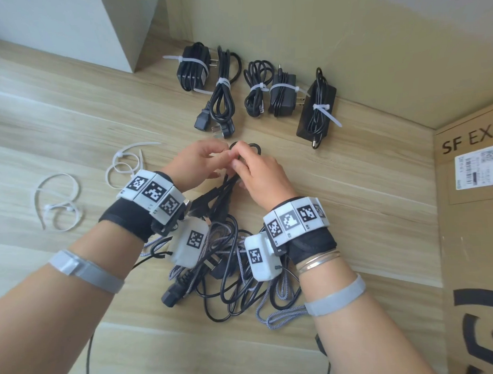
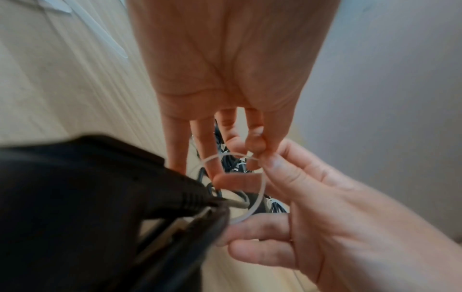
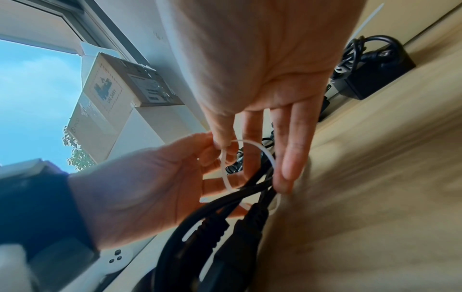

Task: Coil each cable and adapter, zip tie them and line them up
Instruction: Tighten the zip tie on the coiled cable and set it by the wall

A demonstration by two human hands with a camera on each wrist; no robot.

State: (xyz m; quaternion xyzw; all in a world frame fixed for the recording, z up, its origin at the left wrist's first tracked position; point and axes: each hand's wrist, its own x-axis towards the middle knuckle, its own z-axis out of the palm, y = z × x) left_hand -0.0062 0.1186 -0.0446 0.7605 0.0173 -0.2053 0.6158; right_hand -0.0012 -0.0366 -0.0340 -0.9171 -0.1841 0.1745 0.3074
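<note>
Wood-grain tabletop (image 1: 365, 188) fills my head view, with a cardboard box (image 1: 476, 234) standing at its right edge. Along the far wall I see a row of five tied bundles (image 1: 253, 88), black cables and adapters, each cinched by a white tie. Nearer me, under both wrists, sprawls a tangle of loose cables (image 1: 231, 274), black ones and grey braided ones mixed. Spare zip ties (image 1: 99, 180) lie well apart to the left. Between the row and the tangle my hands meet over a coiled black cable (image 1: 228, 184). My left hand (image 2: 232, 65) pinches one end of a white zip tie (image 2: 260, 189) between thumb and forefinger, the other fingers hanging straight down. My right hand (image 3: 255, 65) pinches the same spot from the opposite side, its long fingers reaching down beside the cable strands. On the right wrist view the tie's loop circles the cable strands loosely, just above the black plug (image 3: 240, 231).
</note>
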